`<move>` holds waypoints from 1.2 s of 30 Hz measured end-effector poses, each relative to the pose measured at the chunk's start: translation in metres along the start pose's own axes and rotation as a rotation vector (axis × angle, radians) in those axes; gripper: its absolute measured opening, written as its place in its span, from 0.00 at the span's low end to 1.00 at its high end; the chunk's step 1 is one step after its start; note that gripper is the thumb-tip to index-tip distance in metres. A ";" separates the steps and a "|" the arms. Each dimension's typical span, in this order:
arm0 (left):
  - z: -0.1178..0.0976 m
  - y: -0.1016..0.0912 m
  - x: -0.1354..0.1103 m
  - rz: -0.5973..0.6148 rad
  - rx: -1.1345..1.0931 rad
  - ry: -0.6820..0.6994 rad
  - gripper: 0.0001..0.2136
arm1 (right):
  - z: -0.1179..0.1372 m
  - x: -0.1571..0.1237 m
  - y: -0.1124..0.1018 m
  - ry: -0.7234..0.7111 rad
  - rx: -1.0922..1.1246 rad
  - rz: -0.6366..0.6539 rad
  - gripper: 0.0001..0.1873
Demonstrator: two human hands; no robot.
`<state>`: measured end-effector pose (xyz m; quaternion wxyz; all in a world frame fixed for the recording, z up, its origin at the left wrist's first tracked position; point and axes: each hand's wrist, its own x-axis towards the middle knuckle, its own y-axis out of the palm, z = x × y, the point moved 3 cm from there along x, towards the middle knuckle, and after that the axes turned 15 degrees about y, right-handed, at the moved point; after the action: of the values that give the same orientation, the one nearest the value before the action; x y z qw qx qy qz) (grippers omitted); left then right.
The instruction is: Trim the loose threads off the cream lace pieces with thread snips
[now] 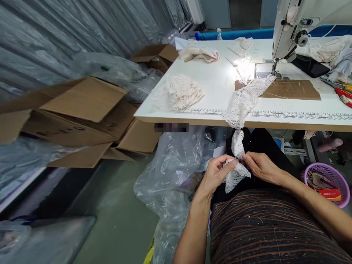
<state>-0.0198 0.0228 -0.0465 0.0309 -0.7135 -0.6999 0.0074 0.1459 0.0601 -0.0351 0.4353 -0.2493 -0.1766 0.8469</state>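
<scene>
Lap, below the bench's front edge: left hand [218,172] and right hand [261,168] sit close together, both grasping the loose end of a white lace strip [235,178]. Left fingers curl round the lace from the side. The right thumb and forefinger pinch its upper edge. Held from both sides like this, the end spreads into a small fan, which likely serves to keep it flat and readable.

- From the hands the strip climbs over the front edge and crosses the bench [214,84] to the needle of the sewing machine [297,25] at the far right. It looks caught there, which would explain why the strip hangs taut rather than sliding off.
- Printed ruler tape [288,114] runs along the front edge.
- Cardboard sheet [291,89] lies just in front of the machine, partly under the strip.
- Lace pile [181,93] sits near the front left corner, well apart from the strip.
- Red-handled snips [343,96] lie at the right edge.

Room: the bench middle is open between pile and strip. The lap space is tight. A plastic bag [170,172] crowds the left forearm, and a purple basket [330,179] stands on the floor to the right. Cardboard boxes [82,110] fill the floor to the left.
</scene>
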 end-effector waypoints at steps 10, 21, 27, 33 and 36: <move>-0.001 0.001 0.000 -0.034 -0.022 -0.013 0.13 | 0.003 0.011 0.003 0.039 0.045 -0.071 0.24; -0.004 0.004 0.000 -0.015 -0.089 -0.035 0.12 | 0.004 0.003 0.002 0.034 -0.039 -0.084 0.22; -0.002 0.004 0.001 -0.020 -0.058 -0.037 0.14 | 0.000 0.005 0.002 0.107 -0.027 -0.133 0.20; 0.015 0.008 0.005 -0.040 -0.166 -0.067 0.22 | -0.015 0.003 0.010 0.115 0.296 0.024 0.21; 0.028 0.000 0.007 -0.070 -0.150 -0.058 0.30 | -0.016 0.000 0.001 0.102 0.397 0.021 0.21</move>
<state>-0.0208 0.0307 -0.0743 -0.0425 -0.6883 -0.7237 -0.0257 0.1550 0.0607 -0.0489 0.4756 -0.2031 0.0188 0.8557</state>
